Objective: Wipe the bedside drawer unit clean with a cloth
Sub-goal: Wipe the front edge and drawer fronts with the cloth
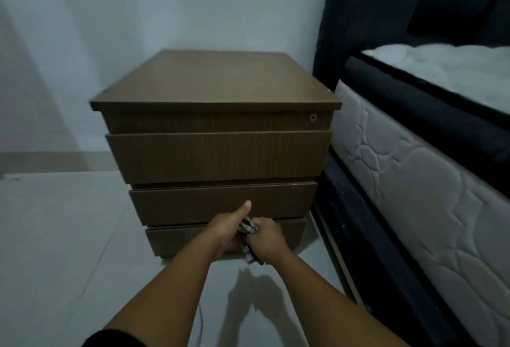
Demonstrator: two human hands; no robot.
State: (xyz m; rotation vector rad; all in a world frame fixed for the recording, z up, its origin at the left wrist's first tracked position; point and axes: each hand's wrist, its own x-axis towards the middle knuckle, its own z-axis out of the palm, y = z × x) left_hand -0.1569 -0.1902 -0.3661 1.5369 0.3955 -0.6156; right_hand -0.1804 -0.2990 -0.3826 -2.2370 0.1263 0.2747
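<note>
The brown wood-grain bedside drawer unit [218,137] stands in the middle of the frame, with four stacked drawer fronts under an overhanging flat top and a small round lock at the upper right of its top front. It sits on a pale floor [60,236], just beside the quilted white mattress [414,181] on its dark bed frame at the right of the frame.

Low in the centre, both hands meet in front of the lowest drawer fronts. The small patterned grey-and-white cloth [249,229] is bunched between them. The left hand [225,232] is loosely curled around the cloth's left side with its thumb stuck out straight, pointing up toward the third drawer front. The right hand [266,236] is closed into a fist over the cloth's right side, and a tail of fabric hangs below it.

By the look of it, the cloth is being gathered or refolded into a pad, so wiping seems not to be under way at this moment. The next move calls for one hand to take the pad, flatten it against a panel and sweep across. Whether the cloth touches the drawer front cannot be told.
</note>
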